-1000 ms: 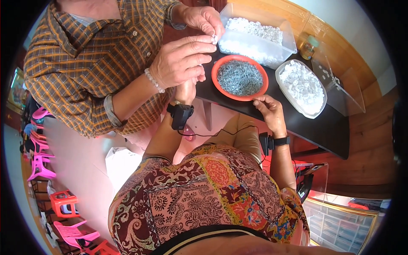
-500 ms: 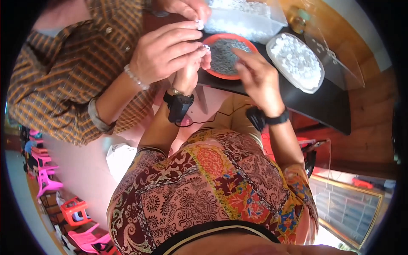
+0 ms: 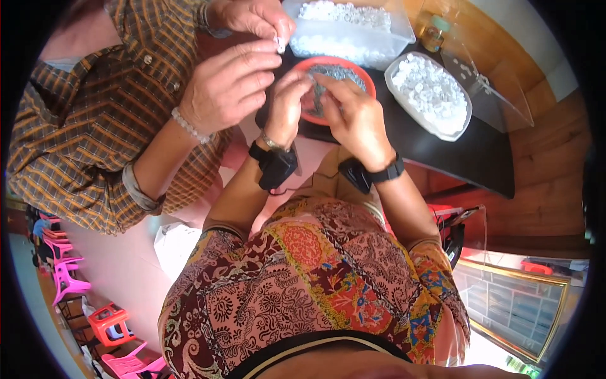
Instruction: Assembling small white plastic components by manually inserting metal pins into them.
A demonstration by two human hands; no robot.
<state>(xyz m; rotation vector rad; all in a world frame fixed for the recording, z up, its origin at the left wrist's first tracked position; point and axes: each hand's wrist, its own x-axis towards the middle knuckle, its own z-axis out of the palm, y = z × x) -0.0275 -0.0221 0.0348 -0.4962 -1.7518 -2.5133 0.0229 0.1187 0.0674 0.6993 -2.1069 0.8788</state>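
Observation:
My left hand (image 3: 286,112) and my right hand (image 3: 361,125) meet at their fingertips over the near side of a red bowl (image 3: 370,74). Both are closed in a pinch; what lies between the fingers is too small and covered to make out. Small grey metal pieces (image 3: 344,72), thin like nails or pins, fill the bowl. Just left of my hands, another person's hands (image 3: 230,82) hold a small white plastic piece (image 3: 280,45).
Behind the bowl stands a clear plastic bin (image 3: 353,49) of white pieces. A white tray (image 3: 456,134) heaped with similar pieces rests on the black table (image 3: 451,161), near a small jar (image 3: 434,35). Pink chairs (image 3: 68,281) and a red stool (image 3: 110,324) stand at far left.
My right hand has moved left from above the bowl to meet my left hand, and both now pinch together. The other person's hands have shifted slightly left, away from mine.

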